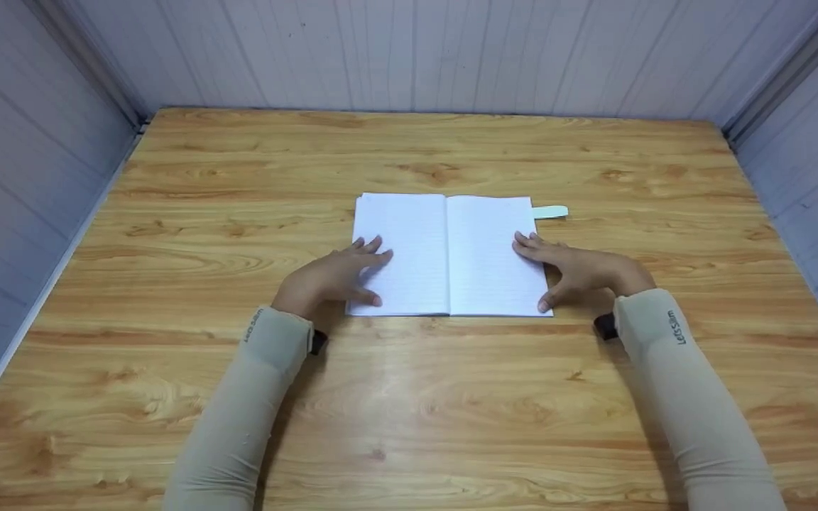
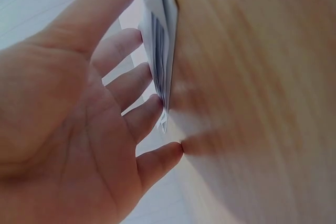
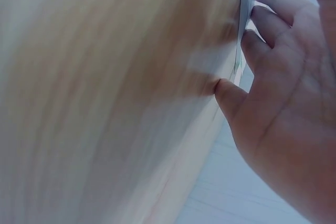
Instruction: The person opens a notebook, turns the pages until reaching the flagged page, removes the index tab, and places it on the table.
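White lined pages face up: the notebook (image 1: 449,254) lies open and flat at the middle of the wooden surface (image 1: 409,397), a pale tab (image 1: 549,211) jutting from its right edge. The left hand (image 1: 331,278) and the right hand (image 1: 579,268) rest at the outer page edges, fingers (image 2: 128,85) straight and spread, gripping nothing. Doing this well likely means even pressure on both sides so the spine stays flat and the book does not slide.

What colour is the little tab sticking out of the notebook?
Pale mint green: the tab pokes from the open notebook's right edge, clearest in the head view.
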`<state>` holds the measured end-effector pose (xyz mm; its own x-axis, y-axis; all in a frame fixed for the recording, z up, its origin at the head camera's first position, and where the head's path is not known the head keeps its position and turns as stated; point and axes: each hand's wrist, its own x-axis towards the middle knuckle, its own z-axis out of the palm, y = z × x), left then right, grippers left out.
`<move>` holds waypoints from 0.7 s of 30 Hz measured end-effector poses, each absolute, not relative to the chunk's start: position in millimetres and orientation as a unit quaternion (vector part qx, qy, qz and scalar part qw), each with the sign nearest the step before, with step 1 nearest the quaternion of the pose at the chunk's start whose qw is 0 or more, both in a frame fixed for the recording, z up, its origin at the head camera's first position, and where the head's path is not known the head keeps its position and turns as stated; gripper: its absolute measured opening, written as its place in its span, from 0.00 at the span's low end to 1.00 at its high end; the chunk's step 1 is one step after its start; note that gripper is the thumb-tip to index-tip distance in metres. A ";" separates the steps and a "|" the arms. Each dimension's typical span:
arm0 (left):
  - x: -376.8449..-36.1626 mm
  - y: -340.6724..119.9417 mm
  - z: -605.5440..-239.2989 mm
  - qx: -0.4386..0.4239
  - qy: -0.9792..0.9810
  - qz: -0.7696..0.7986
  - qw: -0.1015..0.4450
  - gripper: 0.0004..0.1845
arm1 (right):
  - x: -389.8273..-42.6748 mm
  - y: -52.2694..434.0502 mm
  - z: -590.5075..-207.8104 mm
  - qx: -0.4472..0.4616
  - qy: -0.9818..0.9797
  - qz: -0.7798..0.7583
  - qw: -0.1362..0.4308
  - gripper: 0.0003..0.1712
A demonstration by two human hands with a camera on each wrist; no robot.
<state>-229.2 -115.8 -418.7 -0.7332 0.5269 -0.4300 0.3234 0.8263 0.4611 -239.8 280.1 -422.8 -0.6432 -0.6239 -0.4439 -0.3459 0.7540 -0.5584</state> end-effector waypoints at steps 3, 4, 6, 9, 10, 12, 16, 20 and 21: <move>-228.9 -115.5 -418.4 0.230 0.912 0.185 0.284 0.45 | -239.0 279.8 -421.8 -0.273 0.881 -0.216 0.320 0.63; -228.8 -115.4 -418.3 0.229 0.912 0.185 0.284 0.45 | -238.7 279.8 -421.4 -0.272 0.881 -0.216 0.320 0.63; -228.6 -115.3 -418.2 0.226 0.912 0.190 0.285 0.45 | -238.5 279.6 -421.1 -0.271 0.883 -0.215 0.318 0.63; -228.3 -115.3 -417.7 0.226 0.912 0.191 0.284 0.45 | -238.5 279.2 -421.2 -0.268 0.885 -0.213 0.317 0.63; -228.3 -115.2 -417.5 0.225 0.912 0.191 0.284 0.45 | -238.4 279.1 -421.2 -0.268 0.885 -0.213 0.317 0.63; -227.9 -115.0 -417.1 0.226 0.912 0.190 0.283 0.45 | -238.3 278.8 -421.0 -0.268 0.885 -0.213 0.316 0.63; -227.0 -115.0 -415.8 0.233 0.911 0.191 0.283 0.45 | -238.3 279.1 -421.5 -0.275 0.881 -0.220 0.316 0.63; -226.8 -114.9 -415.1 0.237 0.910 0.191 0.283 0.46 | -238.5 279.6 -422.1 -0.274 0.879 -0.226 0.317 0.62; -226.9 -114.8 -415.0 0.237 0.910 0.191 0.283 0.45 | -238.5 279.5 -422.1 -0.273 0.880 -0.226 0.317 0.62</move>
<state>-226.9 -114.8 -415.0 -0.7285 0.5384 -0.4236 0.3224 0.8150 0.4814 -238.5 279.5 -422.1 -0.6498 -0.6238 -0.4343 -0.3365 0.7485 -0.5715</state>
